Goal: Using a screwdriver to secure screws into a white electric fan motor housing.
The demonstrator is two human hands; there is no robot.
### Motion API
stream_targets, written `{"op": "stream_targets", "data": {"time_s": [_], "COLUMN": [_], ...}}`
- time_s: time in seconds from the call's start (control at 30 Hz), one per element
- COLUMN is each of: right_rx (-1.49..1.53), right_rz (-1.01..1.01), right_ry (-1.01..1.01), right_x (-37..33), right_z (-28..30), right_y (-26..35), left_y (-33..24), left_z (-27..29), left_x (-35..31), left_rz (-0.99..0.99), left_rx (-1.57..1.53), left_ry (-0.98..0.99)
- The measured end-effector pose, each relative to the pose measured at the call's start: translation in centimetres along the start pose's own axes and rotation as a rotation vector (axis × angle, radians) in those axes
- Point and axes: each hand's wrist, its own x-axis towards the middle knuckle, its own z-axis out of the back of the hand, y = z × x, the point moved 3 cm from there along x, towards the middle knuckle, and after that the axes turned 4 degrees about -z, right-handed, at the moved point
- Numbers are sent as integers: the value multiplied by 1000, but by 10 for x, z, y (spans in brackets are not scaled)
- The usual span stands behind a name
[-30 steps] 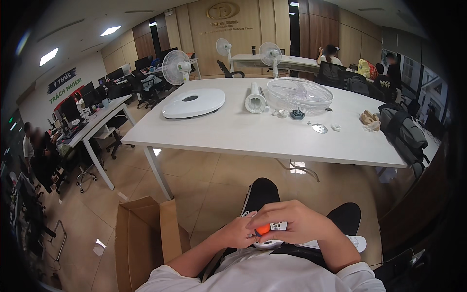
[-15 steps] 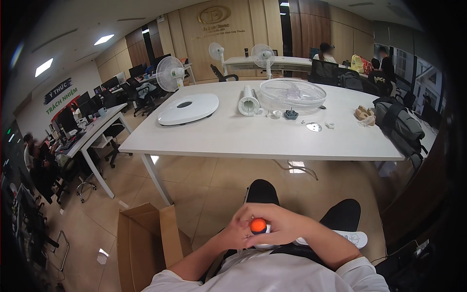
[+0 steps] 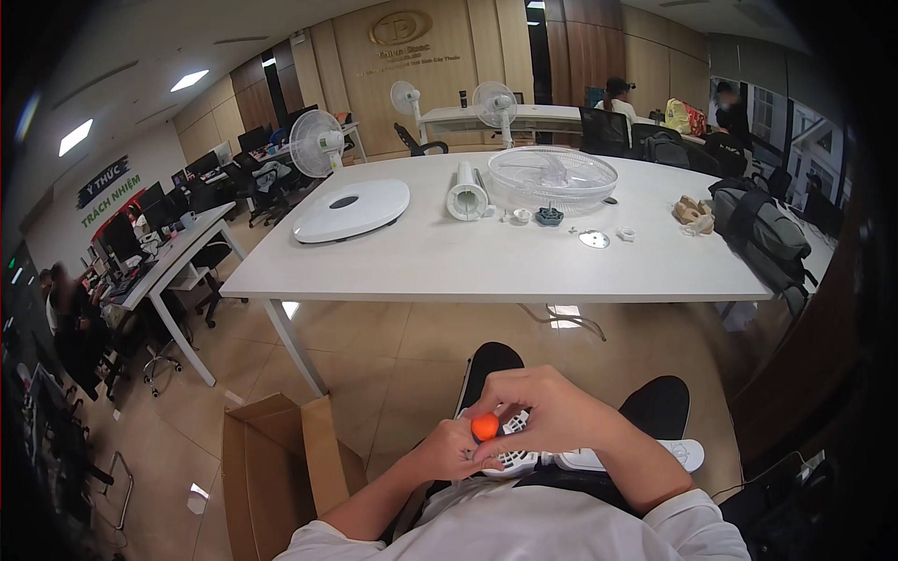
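Note:
Over my lap, both hands meet around a screwdriver (image 3: 485, 427), seen end-on by its rounded orange handle with a dark collar. My right hand (image 3: 550, 409) curls over the handle from the right, fingers and thumb closed about it. Against its left side sits my left hand (image 3: 447, 449), closed; what lies inside its fingers is hidden. Just beneath, a white slotted fan motor housing (image 3: 520, 447) rests on my lap, partly covered by my right hand. A flat white panel (image 3: 585, 459) extends right of it. The screwdriver's tip is out of sight.
On the white table (image 3: 486, 271) ahead are a fan base (image 3: 360, 220), a white tube (image 3: 466, 199), a fan grille (image 3: 552, 178), a dark knob-like part (image 3: 549, 216), a metal plate (image 3: 594, 239) and a grey backpack (image 3: 762, 234). A cardboard box (image 3: 332, 453) stands open at my left.
My right hand has lifted and opened out slightly around the handle, exposing more of the slotted housing. The orange end has shifted a little left and up. The whole view has moved slightly.

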Motion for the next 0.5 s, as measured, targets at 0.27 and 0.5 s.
{"op": "stream_targets", "data": {"time_s": [0.27, 0.5], "right_rx": [-140, 49], "right_rz": [-21, 151], "right_ry": [3, 196], "right_x": [3, -1], "right_z": [-7, -2], "right_y": [-4, -11], "left_y": [-4, 12], "left_z": [2, -8], "left_x": [6, -4], "left_rz": [-80, 62], "left_rx": [-21, -95], "left_ry": [-66, -27]}}
